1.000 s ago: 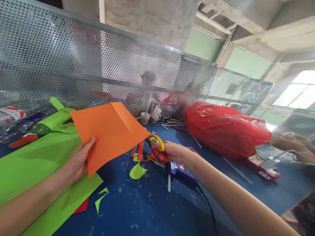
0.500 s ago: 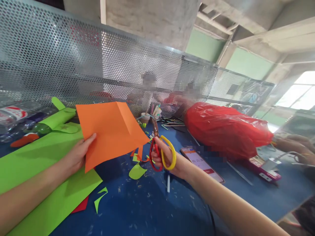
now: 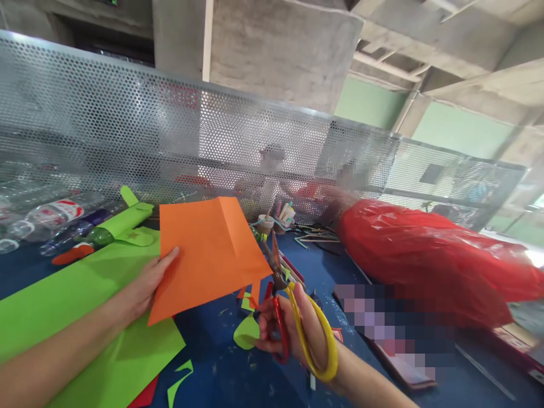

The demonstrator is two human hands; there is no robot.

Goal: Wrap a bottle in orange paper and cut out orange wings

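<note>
An orange paper sheet (image 3: pixel 204 249) with a crease near its right side is pinched at its left edge by my left hand (image 3: pixel 148 283). My right hand (image 3: pixel 293 328) has its fingers through the red and yellow handles of the scissors (image 3: pixel 278 280). The scissor blades are parted and point up, beside the sheet's right corner. Beneath my left forearm lie large green paper sheets (image 3: pixel 97 283). A small rounded green piece (image 3: pixel 246 333) and orange scraps (image 3: pixel 255 292) lie on the blue table near my right fingers.
Plastic bottles (image 3: pixel 55 212) and a green paper-wrapped bottle (image 3: pixel 123 221) lie at the left. Cups with pens (image 3: pixel 284 215) stand at the back before a perforated metal screen (image 3: pixel 255 130). A red plastic bag (image 3: pixel 416 255) and a partly pixelated phone (image 3: pixel 403 362) are at the right.
The scissors' blades have spread apart, and my right hand has come lower and closer, turning its handles wider. The view has shifted; my left hand still holds the orange sheet.
</note>
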